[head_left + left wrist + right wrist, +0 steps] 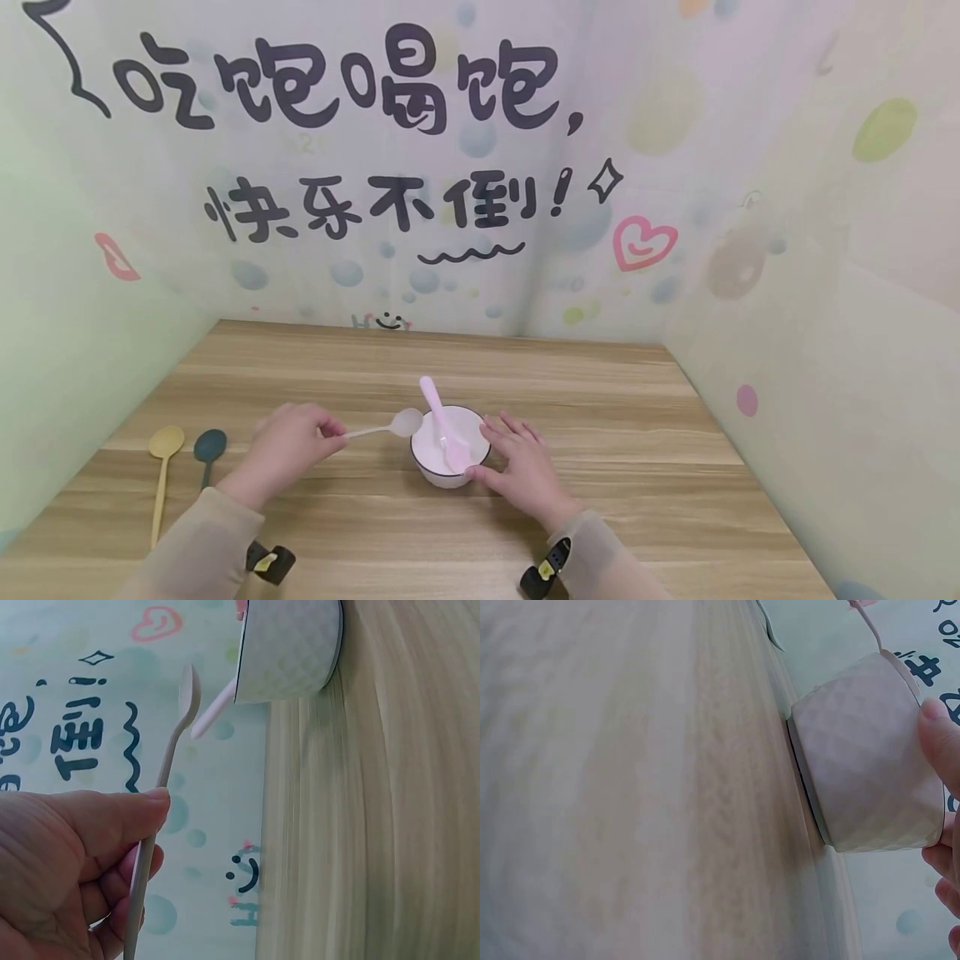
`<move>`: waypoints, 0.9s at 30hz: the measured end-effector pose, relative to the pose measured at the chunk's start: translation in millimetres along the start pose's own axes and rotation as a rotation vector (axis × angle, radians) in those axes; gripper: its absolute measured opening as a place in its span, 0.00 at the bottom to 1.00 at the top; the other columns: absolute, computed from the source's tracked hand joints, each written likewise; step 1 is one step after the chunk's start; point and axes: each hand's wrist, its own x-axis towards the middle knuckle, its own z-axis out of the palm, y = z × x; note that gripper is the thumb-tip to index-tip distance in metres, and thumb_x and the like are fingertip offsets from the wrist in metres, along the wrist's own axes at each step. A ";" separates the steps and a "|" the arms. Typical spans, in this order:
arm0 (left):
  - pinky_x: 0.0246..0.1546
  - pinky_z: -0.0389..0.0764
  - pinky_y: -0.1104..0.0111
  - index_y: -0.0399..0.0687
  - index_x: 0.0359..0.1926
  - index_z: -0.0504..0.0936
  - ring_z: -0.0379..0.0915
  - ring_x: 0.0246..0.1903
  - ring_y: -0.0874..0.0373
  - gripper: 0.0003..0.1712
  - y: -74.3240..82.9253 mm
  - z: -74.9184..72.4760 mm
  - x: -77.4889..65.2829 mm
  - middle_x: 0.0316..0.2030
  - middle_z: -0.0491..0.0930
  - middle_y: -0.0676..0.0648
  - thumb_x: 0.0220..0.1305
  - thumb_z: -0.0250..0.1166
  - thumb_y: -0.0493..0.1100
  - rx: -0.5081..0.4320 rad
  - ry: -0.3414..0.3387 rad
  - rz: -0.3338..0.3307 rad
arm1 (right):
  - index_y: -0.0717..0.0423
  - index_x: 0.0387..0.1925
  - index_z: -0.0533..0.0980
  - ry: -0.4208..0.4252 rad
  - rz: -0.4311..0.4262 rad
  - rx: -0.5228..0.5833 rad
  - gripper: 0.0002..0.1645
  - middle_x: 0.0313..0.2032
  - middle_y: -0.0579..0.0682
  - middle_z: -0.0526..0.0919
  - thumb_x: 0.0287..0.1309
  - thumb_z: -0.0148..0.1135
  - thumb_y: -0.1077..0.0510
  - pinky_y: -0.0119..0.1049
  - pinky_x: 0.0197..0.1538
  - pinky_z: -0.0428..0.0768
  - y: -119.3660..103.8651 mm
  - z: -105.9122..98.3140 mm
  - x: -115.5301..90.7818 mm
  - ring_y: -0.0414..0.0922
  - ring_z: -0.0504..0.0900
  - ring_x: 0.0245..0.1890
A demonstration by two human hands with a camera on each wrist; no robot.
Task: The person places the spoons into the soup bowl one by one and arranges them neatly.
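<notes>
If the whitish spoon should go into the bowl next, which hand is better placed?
The left hand, I think: it pinches the whitish spoon, whose head is near the bowl. The right hand holds the bowl's opposite side.

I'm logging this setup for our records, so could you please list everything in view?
Bowl: 1, white with dark rim, on the table
White spoon: 1, whitish, in the left hand
Pink spoon: 1, pale pink, in the bowl, handle sticking out
Yellow spoon: 1, yellow, far left on the table
Teal spoon: 1, dark teal, right of the yellow one
Table: 1, wood-brown, under everything
Walls: 3, pale with prints, behind and either side
Wrist cameras: 2, black, one per wrist
Sleeves: 2, pale beige, on the forearms
Hands: 2, bare, left pinching the white spoon, right holding the bowl's side
</notes>
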 end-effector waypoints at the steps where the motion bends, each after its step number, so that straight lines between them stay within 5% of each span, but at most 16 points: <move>1: 0.38 0.62 0.52 0.58 0.28 0.84 0.70 0.38 0.50 0.03 1.0 0.0 1.3 0.27 0.77 0.59 0.55 0.71 0.46 0.009 0.001 0.007 | 0.55 0.63 0.72 0.001 -0.001 0.000 0.47 0.65 0.47 0.70 0.51 0.60 0.28 0.55 0.68 0.54 0.1 0.2 0.2 0.49 0.60 0.70; 27: 0.40 0.59 0.52 0.62 0.24 0.82 0.68 0.37 0.54 0.07 27.1 -5.1 35.2 0.23 0.75 0.63 0.53 0.73 0.48 0.137 -0.034 0.213 | 0.55 0.62 0.72 0.028 -0.003 0.004 0.46 0.65 0.46 0.70 0.50 0.63 0.30 0.53 0.68 0.52 1.1 3.4 0.3 0.50 0.61 0.69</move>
